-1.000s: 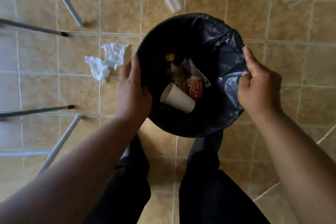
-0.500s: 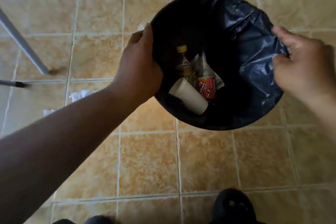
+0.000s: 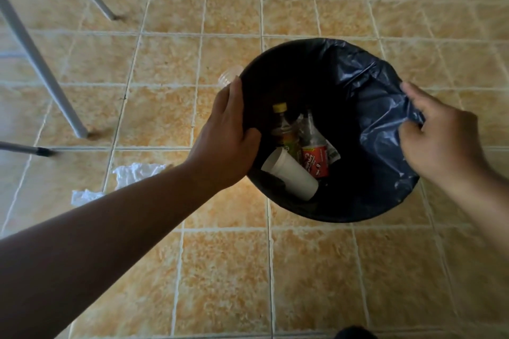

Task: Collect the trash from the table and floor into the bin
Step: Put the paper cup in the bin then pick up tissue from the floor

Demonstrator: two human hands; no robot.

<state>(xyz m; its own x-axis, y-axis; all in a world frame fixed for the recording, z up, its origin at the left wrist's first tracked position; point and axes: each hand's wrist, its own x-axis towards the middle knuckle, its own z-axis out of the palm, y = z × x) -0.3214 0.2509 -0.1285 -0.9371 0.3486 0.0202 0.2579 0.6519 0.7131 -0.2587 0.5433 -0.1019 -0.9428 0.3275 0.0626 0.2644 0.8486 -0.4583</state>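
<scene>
A round black bin [image 3: 297,63] lined with a dark plastic bag [image 3: 385,107] stands on the tiled floor. Inside lie a white paper cup [image 3: 292,173], a yellow-capped bottle [image 3: 283,124] and a clear bottle with a red label [image 3: 315,159]. My left hand [image 3: 228,137] grips the bin's left rim, thumb inside. My right hand [image 3: 443,140] pinches the bag's edge at the right rim. Crumpled white tissue [image 3: 137,172] lies on the floor left of the bin, partly hidden by my left forearm. A clear plastic cup [image 3: 228,77] lies just behind my left hand.
Grey metal furniture legs [image 3: 41,69] stand at the upper left, and a thin black-tipped leg [image 3: 41,151] lies low at the left edge. A dark shoe tip [image 3: 355,334] shows at the bottom. Tan tiles surround the bin.
The view has shifted, so the bin now sits further right and lower in frame. Both hands stay on its rim. My legs have dropped out of view and the tissue is partly covered by my forearm.
</scene>
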